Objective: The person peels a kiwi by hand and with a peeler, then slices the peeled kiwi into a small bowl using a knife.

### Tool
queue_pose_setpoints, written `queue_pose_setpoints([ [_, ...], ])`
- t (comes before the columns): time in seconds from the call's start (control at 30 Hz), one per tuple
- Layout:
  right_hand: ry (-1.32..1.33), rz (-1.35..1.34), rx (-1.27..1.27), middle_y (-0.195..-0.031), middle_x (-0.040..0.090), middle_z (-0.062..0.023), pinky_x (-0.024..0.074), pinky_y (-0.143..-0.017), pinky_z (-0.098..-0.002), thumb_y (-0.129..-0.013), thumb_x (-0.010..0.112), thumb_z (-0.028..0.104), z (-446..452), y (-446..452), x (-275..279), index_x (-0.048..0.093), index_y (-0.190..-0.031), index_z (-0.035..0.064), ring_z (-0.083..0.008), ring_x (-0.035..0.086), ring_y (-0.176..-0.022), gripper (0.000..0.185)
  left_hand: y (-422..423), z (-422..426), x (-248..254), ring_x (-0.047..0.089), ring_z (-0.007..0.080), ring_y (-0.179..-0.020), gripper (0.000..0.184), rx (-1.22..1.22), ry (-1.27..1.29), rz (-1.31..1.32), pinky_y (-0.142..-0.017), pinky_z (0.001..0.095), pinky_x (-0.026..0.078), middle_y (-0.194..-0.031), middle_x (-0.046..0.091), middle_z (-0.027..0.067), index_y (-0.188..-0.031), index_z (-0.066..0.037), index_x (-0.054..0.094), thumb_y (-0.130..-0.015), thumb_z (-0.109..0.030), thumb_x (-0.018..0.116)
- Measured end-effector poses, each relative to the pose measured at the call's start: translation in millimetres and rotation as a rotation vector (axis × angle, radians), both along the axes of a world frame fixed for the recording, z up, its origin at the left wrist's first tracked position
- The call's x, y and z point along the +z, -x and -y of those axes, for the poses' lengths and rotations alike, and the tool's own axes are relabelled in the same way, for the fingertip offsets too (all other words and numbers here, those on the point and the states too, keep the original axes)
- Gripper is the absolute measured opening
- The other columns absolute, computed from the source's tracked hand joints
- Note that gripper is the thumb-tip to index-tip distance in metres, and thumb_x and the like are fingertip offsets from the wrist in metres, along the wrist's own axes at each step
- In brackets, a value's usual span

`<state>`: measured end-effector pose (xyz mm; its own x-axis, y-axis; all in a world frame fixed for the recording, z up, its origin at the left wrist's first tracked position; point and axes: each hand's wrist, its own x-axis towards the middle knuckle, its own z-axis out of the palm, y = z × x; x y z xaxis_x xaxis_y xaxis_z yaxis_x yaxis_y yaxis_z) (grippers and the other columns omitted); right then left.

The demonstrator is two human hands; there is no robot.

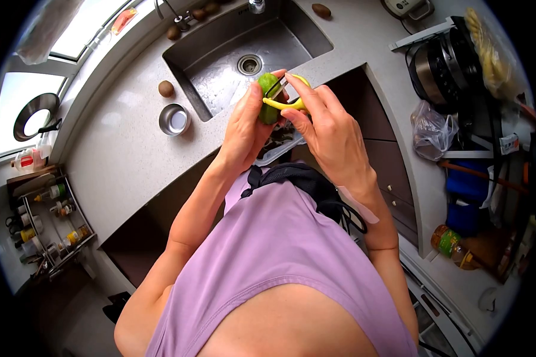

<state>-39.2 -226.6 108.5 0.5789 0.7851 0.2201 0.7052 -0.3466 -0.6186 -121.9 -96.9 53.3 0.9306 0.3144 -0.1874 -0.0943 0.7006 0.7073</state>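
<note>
In my left hand I hold a green kiwi whose brown skin is off where it shows. My right hand grips a yellow peeler, its blade lying against the side of the kiwi. Both hands are in front of my body, just at the near edge of the sink. Under them, partly hidden by the hands, sits a clear plastic container or bag with dark scraps in it.
A steel sink lies beyond my hands. To its left stand a metal bowl and a brown kiwi; another kiwi rests at the back right. A spice rack is at left, a black appliance at right.
</note>
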Motion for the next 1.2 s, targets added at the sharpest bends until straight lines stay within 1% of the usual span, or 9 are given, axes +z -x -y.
queue_pose_setpoints([
  [0.27,0.064,0.033,0.005,-0.09,0.057,-0.0116,0.0541,-0.06,-0.0372,-0.089,0.064,0.03,0.4,6.0,-2.3,0.052,-0.129,0.0059,-0.0288,0.066,-0.074,0.048,-3.3,0.9,-1.3,0.052,0.0119,-0.097,0.051,0.075,0.048,-0.004,-0.087,0.0298,0.045,-0.112,0.052,0.0056,-0.138,-0.004,0.043,-0.101,-0.038,0.046],
  [0.5,0.072,0.163,-0.01,-0.092,0.057,-0.0115,0.055,-0.058,-0.0344,-0.087,0.067,0.028,0.2,13.1,-8.0,0.051,-0.128,0.0032,-0.0262,0.067,-0.072,0.051,-4.9,5.1,2.1,0.054,0.0125,-0.092,0.053,0.113,0.143,-0.027,-0.083,0.027,0.047,-0.108,0.056,0.0057,-0.136,-0.002,0.044,-0.098,-0.038,0.053],
  [0.73,0.087,0.171,0.004,-0.093,0.057,-0.0122,0.0553,-0.058,-0.0328,-0.087,0.067,0.029,2.1,14.5,-11.7,0.051,-0.129,0.0029,-0.0264,0.067,-0.07,0.052,-3.7,5.5,0.4,0.056,0.013,-0.09,0.057,0.135,0.203,-0.04,-0.082,0.0278,0.05,-0.104,0.058,0.0063,-0.136,0.0,0.042,-0.095,-0.036,0.06],
  [0.8,0.086,0.121,0.009,-0.091,0.054,-0.0117,0.0522,-0.061,-0.0381,-0.089,0.064,0.026,2.1,15.8,-10.0,0.052,-0.129,0.0053,-0.0293,0.063,-0.071,0.046,-3.6,4.6,-2.0,0.056,0.0132,-0.09,0.057,0.126,0.239,-0.035,-0.082,0.0283,0.05,-0.104,0.058,0.0066,-0.136,0.0,0.042,-0.095,-0.035,0.061],
  [0.83,0.086,0.121,0.008,-0.091,0.054,-0.0117,0.0522,-0.061,-0.0381,-0.089,0.064,0.026,1.9,15.6,-10.4,0.052,-0.129,0.0053,-0.0293,0.063,-0.071,0.046,-3.8,4.1,-2.6,0.056,0.0133,-0.09,0.058,0.119,0.276,-0.029,-0.082,0.0287,0.05,-0.104,0.058,0.0068,-0.137,0.001,0.041,-0.094,-0.033,0.062],
  [0.93,0.096,0.138,0.014,-0.09,0.053,-0.0115,0.0525,-0.06,-0.0369,-0.089,0.064,0.025,1.1,14.6,-11.6,0.052,-0.129,0.0058,-0.0286,0.063,-0.069,0.046,-5.2,5.0,-0.2,0.056,0.0137,-0.09,0.058,0.119,0.297,-0.054,-0.083,0.0295,0.05,-0.103,0.058,0.0071,-0.136,0.001,0.041,-0.094,-0.031,0.063],
  [1.0,0.131,0.216,0.03,-0.093,0.057,-0.0115,0.055,-0.057,-0.0309,-0.088,0.066,0.03,1.0,12.3,-11.9,0.054,-0.127,0.0025,-0.0246,0.067,-0.069,0.049,-5.6,4.7,1.5,0.056,0.0137,-0.09,0.057,0.112,0.318,-0.062,-0.083,0.0291,0.05,-0.103,0.058,0.0069,-0.136,0.001,0.041,-0.094,-0.03,0.063],
  [1.17,0.148,0.251,0.049,-0.092,0.056,-0.0107,0.0548,-0.057,-0.03,-0.088,0.065,0.031,1.0,12.2,-14.7,0.054,-0.127,0.0031,-0.0229,0.067,-0.07,0.049,-6.7,-2.1,-10.5,0.057,0.0144,-0.092,0.052,0.085,0.364,-0.039,-0.084,0.0291,0.051,-0.103,0.058,0.0062,-0.134,0.0,0.043,-0.094,-0.027,0.063],
  [1.2,0.145,0.267,0.058,-0.092,0.056,-0.0104,0.0547,-0.056,-0.0298,-0.088,0.065,0.031,0.7,12.2,-15.9,0.054,-0.127,0.0033,-0.0223,0.067,-0.07,0.049,-7.6,-2.6,-10.4,0.057,0.0148,-0.093,0.051,0.122,0.368,-0.039,-0.084,0.03,0.051,-0.102,0.057,0.006,-0.133,-0.001,0.044,-0.094,-0.026,0.063],
])
